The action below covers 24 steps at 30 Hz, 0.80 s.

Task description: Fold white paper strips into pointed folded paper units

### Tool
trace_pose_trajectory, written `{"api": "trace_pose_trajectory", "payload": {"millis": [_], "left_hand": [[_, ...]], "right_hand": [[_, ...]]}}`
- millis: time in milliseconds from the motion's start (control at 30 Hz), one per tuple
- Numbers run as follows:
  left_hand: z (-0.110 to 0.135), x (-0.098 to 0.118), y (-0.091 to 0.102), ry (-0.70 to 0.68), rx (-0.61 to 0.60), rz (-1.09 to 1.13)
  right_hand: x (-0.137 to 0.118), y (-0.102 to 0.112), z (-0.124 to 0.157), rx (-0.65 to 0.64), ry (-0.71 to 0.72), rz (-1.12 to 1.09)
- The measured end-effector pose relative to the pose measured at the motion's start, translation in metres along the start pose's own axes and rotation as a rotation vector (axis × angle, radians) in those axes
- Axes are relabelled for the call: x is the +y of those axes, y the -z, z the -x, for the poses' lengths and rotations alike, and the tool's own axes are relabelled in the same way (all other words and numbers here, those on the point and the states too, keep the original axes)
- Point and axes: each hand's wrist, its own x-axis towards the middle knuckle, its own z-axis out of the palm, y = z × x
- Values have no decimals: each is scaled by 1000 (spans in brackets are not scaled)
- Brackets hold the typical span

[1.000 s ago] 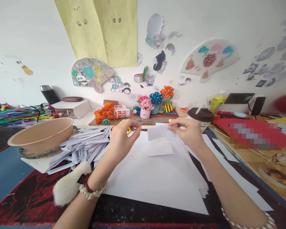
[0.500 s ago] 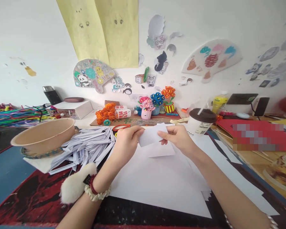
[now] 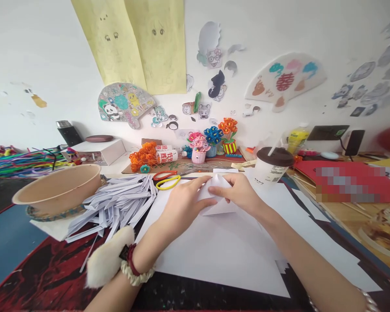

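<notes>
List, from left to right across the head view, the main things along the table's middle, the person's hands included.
Tan paper bowl, heap of folded white paper strips, red- and yellow-handled scissors, left hand, small white folded paper, right hand, white paper cup with brown lid, red flat folder.

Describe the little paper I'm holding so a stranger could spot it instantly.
Find the big white sheet at centre. At its far end, the left hand and right hand hold a small white paper piece. Unlike the heap of folded strips to its left, it alone is in the hands.
</notes>
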Motion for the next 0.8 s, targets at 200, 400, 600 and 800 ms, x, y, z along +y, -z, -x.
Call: {"api": "trace_pose_trajectory", "payload": {"millis": [200,400,600,800], "left_hand": [[0,-1,4,44,-48,-19],[-4,-2,8,245,99,351],[-4,0,13,530,-207,1068],[-1,-9,13,632,-227,1096]], "right_hand": [[3,7,0,-97,46,-106],[6,18,-5,-36,47,-46],[-1,18,-1,-200,-31,-297],[-2,15,2,-189,-50,-291]]}}
